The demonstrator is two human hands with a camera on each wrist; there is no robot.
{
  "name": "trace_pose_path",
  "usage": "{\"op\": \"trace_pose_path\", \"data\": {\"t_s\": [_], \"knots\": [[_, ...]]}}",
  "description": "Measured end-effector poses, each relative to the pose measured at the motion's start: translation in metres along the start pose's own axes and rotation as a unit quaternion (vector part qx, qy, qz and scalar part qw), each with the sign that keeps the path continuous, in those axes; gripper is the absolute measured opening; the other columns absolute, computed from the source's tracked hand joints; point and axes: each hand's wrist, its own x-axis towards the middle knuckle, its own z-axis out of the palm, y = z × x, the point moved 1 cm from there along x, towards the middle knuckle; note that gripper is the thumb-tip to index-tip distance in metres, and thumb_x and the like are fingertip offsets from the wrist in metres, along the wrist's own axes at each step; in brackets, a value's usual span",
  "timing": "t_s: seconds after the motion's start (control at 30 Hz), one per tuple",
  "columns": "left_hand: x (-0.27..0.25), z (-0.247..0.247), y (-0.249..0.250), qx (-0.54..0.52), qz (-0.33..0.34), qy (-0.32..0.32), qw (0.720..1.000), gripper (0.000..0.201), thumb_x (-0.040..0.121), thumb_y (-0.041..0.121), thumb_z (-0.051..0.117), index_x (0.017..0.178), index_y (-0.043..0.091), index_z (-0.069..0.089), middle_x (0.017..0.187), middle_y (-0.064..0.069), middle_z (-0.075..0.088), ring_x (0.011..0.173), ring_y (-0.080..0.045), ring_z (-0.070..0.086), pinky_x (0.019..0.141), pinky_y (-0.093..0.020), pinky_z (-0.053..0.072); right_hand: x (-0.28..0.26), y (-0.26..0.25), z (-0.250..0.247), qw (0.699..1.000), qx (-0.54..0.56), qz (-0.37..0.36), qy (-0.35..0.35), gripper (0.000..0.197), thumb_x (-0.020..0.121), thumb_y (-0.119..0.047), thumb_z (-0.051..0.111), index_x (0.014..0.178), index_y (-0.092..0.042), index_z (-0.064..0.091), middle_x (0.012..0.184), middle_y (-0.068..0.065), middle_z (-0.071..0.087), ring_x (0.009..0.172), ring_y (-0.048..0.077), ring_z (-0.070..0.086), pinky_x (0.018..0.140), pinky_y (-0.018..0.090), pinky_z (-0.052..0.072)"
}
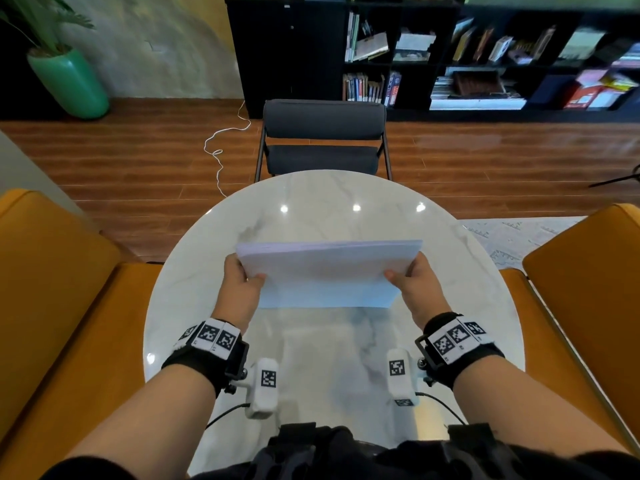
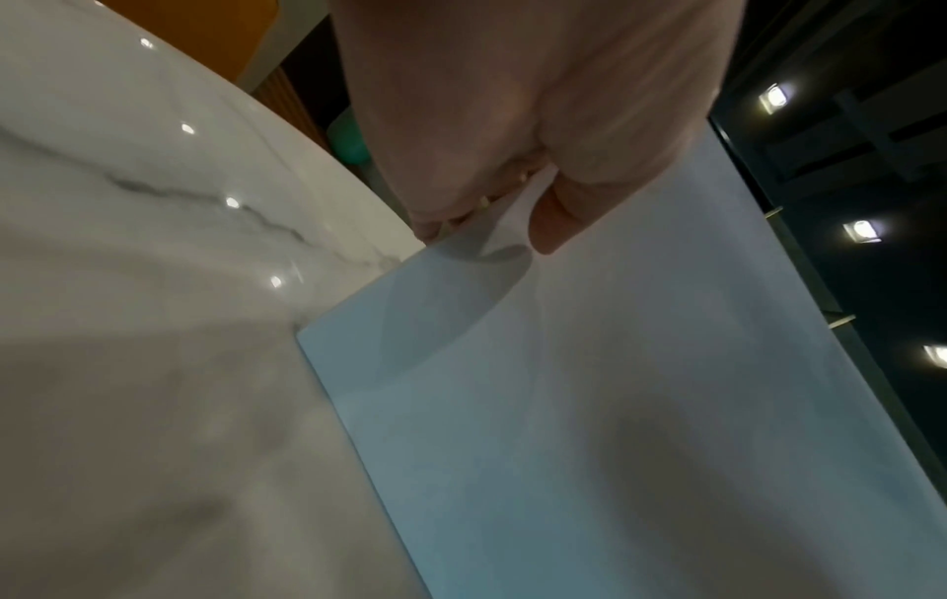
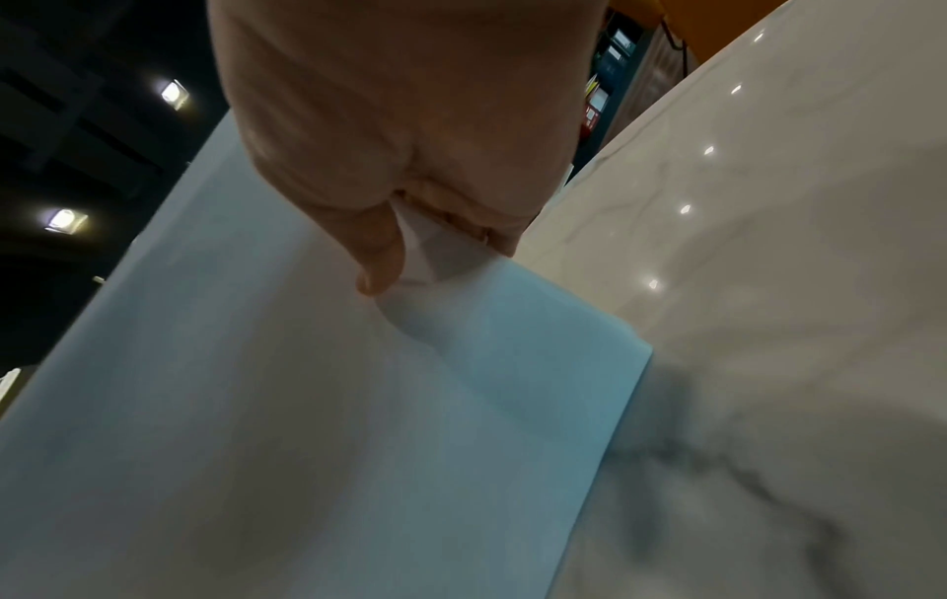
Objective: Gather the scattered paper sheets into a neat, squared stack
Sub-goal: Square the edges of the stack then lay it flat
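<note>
Paper stack (image 1: 325, 275): sheets gathered as one block, stood on its long lower edge at the middle of the round marble table (image 1: 332, 358), leaning away from the person, top edges roughly aligned. Left hand (image 1: 239, 282) pinches the stack's left short edge, thumb on the near face. Right hand (image 1: 414, 282) pinches the right short edge likewise.

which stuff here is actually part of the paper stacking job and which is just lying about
Part of the job:
- paper stack, stood on its lower edge on the table
- left hand, gripping its left side
- right hand, gripping its right side
- marble table, the work surface

Just lying about:
- grey chair
- bookshelf
- green plant pot
- white cable
</note>
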Motion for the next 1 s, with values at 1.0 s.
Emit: {"op": "trace_pose_path", "data": {"t_s": [1.0], "knots": [[-0.004,0.001,0.038,0.222,0.174,0.058,0.958,0.014,0.092,0.004,0.041,0.092,0.007,0.054,0.087,-0.011,0.057,0.084,-0.028,0.053,0.070,-0.032,0.039,-0.016,-0.063,0.010,0.884,-0.350,-0.305,0.051,0.069,0.085,-0.022,0.067,0.147,-0.017,0.035,0.146,0.005,0.046,0.141,0.025,0.034,0.120,0.045,0.018]]}}
